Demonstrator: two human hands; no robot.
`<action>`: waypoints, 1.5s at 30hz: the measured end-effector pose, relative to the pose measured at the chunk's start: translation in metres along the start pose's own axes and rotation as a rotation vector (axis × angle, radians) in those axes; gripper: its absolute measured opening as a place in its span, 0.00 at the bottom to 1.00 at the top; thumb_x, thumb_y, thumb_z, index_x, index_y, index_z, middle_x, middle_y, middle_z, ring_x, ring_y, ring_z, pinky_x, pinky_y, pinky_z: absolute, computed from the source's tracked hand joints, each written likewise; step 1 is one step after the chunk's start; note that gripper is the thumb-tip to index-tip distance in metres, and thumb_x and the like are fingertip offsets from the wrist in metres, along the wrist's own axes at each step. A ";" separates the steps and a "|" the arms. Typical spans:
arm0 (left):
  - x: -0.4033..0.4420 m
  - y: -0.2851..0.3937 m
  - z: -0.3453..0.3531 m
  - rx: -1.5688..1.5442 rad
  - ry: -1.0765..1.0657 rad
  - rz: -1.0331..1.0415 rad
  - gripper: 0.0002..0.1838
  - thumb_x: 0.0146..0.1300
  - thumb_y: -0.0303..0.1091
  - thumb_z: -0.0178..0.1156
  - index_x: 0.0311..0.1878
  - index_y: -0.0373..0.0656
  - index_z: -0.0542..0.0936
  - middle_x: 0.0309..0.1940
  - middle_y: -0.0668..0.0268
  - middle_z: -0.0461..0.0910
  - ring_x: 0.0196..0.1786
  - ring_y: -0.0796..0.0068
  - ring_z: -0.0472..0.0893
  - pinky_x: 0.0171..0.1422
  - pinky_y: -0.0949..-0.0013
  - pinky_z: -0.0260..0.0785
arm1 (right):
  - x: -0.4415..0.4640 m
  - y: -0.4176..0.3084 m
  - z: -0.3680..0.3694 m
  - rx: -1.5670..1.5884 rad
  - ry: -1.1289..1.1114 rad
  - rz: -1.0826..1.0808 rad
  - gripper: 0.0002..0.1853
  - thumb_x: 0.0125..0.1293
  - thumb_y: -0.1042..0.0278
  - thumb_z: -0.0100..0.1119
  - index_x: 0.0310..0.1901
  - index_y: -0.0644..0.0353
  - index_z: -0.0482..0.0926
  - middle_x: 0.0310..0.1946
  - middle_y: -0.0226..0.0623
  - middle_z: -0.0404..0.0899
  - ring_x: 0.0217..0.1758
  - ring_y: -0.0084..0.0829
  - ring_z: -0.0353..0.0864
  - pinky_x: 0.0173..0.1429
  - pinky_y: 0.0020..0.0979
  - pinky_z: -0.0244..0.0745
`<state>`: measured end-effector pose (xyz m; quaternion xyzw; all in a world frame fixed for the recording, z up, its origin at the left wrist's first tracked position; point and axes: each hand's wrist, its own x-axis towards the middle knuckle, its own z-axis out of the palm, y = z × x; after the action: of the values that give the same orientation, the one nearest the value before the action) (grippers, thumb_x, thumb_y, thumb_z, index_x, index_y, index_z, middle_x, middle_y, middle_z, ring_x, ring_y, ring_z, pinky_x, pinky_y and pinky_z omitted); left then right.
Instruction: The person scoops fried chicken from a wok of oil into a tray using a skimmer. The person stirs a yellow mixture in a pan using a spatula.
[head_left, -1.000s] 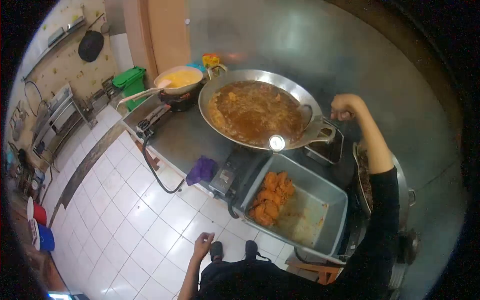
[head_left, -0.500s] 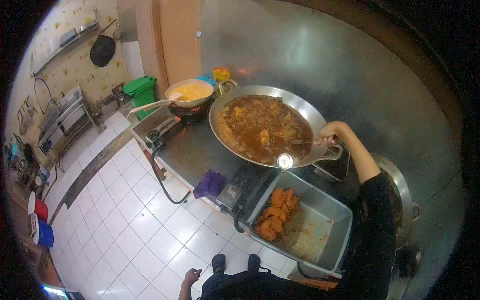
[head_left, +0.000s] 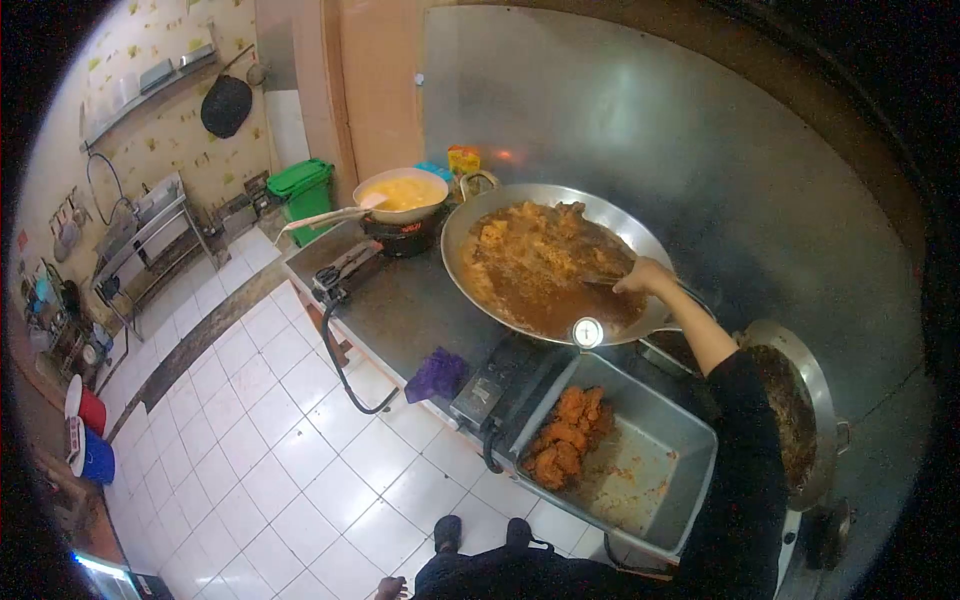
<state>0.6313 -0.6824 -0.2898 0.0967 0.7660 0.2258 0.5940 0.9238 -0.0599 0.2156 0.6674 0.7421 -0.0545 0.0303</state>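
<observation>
Over the right side of a large wok, my right hand is closed around metal tongs. The tongs reach into bubbling brown oil. Pieces of fried chicken are bunched toward the far side of the wok. A round dial thermometer sits at its near rim. Below it, a grey rectangular tray holds orange-brown fried chicken at its left. At the bottom edge, my left hand hangs by my side, partly cut off, fingers loosely apart and apparently holding nothing.
A smaller pan of yellow liquid stands on a burner at the left, its long handle sticking out. A purple cloth lies on the counter's front edge. Another wok is at my right. A green bin stands beyond.
My right hand and the tongs have moved farther into the wok. More chicken shows above the oil, gathered at the far side. My left hand has dropped lower, and the view has shifted slightly.
</observation>
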 end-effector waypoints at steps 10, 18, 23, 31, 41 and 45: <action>-0.007 0.005 0.003 0.057 0.021 0.024 0.14 0.49 0.38 0.53 0.36 0.38 0.73 0.26 0.58 0.77 0.31 0.66 0.78 0.32 0.71 0.69 | -0.022 0.006 -0.003 0.143 0.034 -0.059 0.31 0.34 0.50 0.62 0.36 0.70 0.73 0.30 0.47 0.75 0.33 0.37 0.76 0.35 0.32 0.70; 0.003 0.001 0.006 -0.096 0.046 -0.119 0.13 0.48 0.37 0.49 0.34 0.38 0.74 0.26 0.60 0.76 0.23 0.70 0.76 0.23 0.70 0.65 | -0.027 0.063 0.008 0.279 0.133 -0.107 0.29 0.33 0.52 0.64 0.30 0.74 0.74 0.28 0.49 0.75 0.29 0.36 0.76 0.32 0.31 0.69; 0.041 -0.052 -0.008 1.237 -0.063 0.732 0.12 0.48 0.42 0.48 0.34 0.50 0.76 0.32 0.64 0.75 0.39 0.66 0.74 0.45 0.68 0.65 | -0.068 0.064 -0.017 0.271 0.116 -0.032 0.25 0.33 0.53 0.65 0.21 0.72 0.74 0.21 0.45 0.74 0.23 0.33 0.74 0.28 0.31 0.67; 0.023 -0.010 -0.004 0.392 -0.093 0.178 0.14 0.48 0.45 0.47 0.33 0.49 0.75 0.30 0.65 0.76 0.36 0.63 0.74 0.43 0.65 0.65 | -0.105 0.081 -0.017 0.291 0.149 0.031 0.23 0.31 0.49 0.65 0.07 0.62 0.69 0.07 0.34 0.65 0.12 0.27 0.64 0.19 0.30 0.59; 0.030 0.040 -0.007 -0.054 -0.023 -0.068 0.13 0.47 0.36 0.51 0.33 0.38 0.74 0.24 0.60 0.76 0.20 0.71 0.75 0.18 0.72 0.61 | -0.140 0.104 -0.042 0.409 0.174 0.088 0.23 0.32 0.50 0.65 0.06 0.60 0.66 0.06 0.30 0.62 0.10 0.23 0.59 0.15 0.27 0.52; 0.011 0.028 -0.003 -0.067 -0.025 0.435 0.12 0.48 0.36 0.49 0.34 0.38 0.74 0.24 0.60 0.76 0.19 0.71 0.75 0.16 0.73 0.61 | -0.148 0.109 -0.051 0.390 0.250 0.132 0.26 0.33 0.47 0.64 0.05 0.60 0.65 0.06 0.32 0.63 0.11 0.24 0.61 0.18 0.29 0.56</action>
<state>0.6215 -0.6537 -0.2856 0.2426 0.7117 0.3730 0.5436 1.0489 -0.1884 0.2790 0.7095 0.6701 -0.1115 -0.1875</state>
